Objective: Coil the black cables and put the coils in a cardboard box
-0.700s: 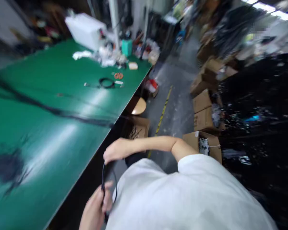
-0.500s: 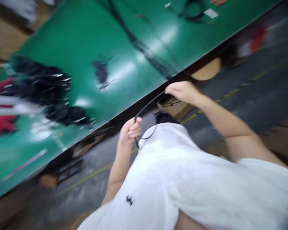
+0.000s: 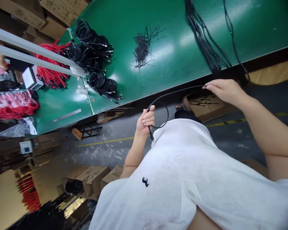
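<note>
A thin black cable [image 3: 175,93] runs between my two hands in front of my white shirt. My left hand [image 3: 146,119] is closed round it, holding a small loop with the plug end hanging below the fist. My right hand [image 3: 224,90] pinches the cable farther along, just below the edge of the green table [image 3: 124,38]. More black cables [image 3: 206,44] lie stretched over the table above my right hand and trail off its edge.
Coiled black cable bundles [image 3: 93,48], red cable bundles [image 3: 50,75] and a heap of black ties [image 3: 142,48] lie on the table. A white bar [image 3: 33,52] crosses its left side. Cardboard boxes [image 3: 206,103] sit under the table and on the floor [image 3: 98,179]. A wooden stool [image 3: 273,72] stands at right.
The view has swung left and sharpened, bringing the cable bundles into sight. My hands have drawn farther apart along the cable, and the loop in my left hand is clearer.
</note>
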The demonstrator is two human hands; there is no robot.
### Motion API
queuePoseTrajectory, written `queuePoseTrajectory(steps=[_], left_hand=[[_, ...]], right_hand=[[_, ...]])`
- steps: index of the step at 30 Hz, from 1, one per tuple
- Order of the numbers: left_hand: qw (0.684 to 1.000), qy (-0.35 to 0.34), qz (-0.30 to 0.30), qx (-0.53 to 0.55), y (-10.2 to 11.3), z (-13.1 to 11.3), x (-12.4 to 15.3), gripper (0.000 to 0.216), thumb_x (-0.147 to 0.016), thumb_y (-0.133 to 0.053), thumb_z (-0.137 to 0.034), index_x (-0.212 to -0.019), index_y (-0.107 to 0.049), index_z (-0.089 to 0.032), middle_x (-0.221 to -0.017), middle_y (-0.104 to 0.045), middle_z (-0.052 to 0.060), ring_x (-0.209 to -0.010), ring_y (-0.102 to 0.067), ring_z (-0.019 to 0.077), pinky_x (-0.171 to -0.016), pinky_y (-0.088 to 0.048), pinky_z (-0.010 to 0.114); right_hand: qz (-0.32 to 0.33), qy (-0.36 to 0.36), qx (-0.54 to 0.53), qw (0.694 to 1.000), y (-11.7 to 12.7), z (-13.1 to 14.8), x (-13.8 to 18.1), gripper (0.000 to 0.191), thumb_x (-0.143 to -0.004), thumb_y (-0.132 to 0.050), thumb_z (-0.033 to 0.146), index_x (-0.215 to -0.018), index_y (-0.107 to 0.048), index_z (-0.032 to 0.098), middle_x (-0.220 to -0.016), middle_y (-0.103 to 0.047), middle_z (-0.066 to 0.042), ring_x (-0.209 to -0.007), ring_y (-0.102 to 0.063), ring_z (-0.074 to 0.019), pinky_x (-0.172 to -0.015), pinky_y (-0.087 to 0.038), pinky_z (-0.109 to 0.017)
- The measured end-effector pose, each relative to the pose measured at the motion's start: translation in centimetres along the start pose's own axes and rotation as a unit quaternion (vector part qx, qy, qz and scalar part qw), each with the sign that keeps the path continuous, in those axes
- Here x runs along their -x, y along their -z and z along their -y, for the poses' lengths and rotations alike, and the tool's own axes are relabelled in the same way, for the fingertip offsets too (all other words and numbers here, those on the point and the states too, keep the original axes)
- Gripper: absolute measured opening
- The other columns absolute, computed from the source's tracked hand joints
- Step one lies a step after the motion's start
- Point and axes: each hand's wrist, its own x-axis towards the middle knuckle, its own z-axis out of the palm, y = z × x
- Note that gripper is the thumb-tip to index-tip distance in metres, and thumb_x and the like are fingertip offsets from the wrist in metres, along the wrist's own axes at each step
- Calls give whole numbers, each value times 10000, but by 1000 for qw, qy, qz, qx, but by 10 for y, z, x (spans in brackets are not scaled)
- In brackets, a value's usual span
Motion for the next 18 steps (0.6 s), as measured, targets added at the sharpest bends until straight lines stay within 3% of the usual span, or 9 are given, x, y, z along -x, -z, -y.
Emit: queuePoseTrajectory(steps=[4, 6, 8, 11, 14, 16, 18], left_hand=[[995, -98, 35, 10, 1, -13, 4, 434, -1073, -244, -363, -1316, -574, -219, -597, -365, -84, -347, -127, 14, -305, -143, 88], [995, -86, 58, -7, 1, -17, 4, 454, -1073, -232, -381, -1362, -548, -231, -571, -344, -96, -340, -82, 23, -296, -122, 96], [995, -28, 81, -41, 1, -17, 0, 467, -1072, -234, -378, -1353, -563, -203, -532, -291, -106, -336, -57, 29, -296, -110, 103], [984, 72, 122, -104, 1, -7, -8, 438, -1060, -306, -358, -1249, -645, -156, -495, -236, -110, -337, -39, 32, -302, -110, 112], [957, 150, 189, -160, -2, 8, -8, 337, -1005, -477, -332, -1160, -703, -135, -473, -223, -116, -346, -13, 23, -303, -131, 110], [939, 183, 227, -183, -7, 15, -2, 301, -951, -584, -323, -1148, -720, -140, -466, -205, -122, -355, -5, 15, -307, -160, 100], [936, 188, 225, -194, -10, 17, 5, 315, -925, -630, -341, -1163, -724, -157, -476, -179, -124, -369, 8, 10, -317, -192, 89]], right_hand=[[34, -35, 59, 997, -15, -36, 18, 425, -1005, -436, 327, -1170, -732, 71, -1183, -699, -174, -1110, -625, -138, -937, -408, -263], [83, -4, 122, 989, -24, -47, 31, 364, -1001, -477, 290, -1141, -748, 93, -1149, -705, -176, -1095, -626, -174, -934, -412, -304], [125, 31, 139, 982, -34, -46, 39, 355, -984, -526, 326, -1220, -714, 139, -1134, -708, -156, -1054, -641, -205, -910, -440, -339], [121, 57, 63, 989, -49, -16, 32, 635, -922, -598, 465, -1486, -470, 203, -1282, -651, -129, -1083, -646, -238, -891, -503, -372], [37, 140, 2, 989, -56, 38, 13, 835, -874, -652, 484, -1557, -312, 144, -1504, -459, -190, -1342, -496, -288, -1048, -449, -430], [-9, 225, 4, 974, -57, 73, 3, 681, -903, -638, 400, -1478, -421, 106, -1482, -476, -208, -1381, -451, -290, -1100, -391, -444], [59, 285, 21, 957, -58, 96, -4, 362, -972, -542, 306, -1300, -576, 158, -1270, -654, -132, -1191, -600, -222, -1016, -435, -391]])
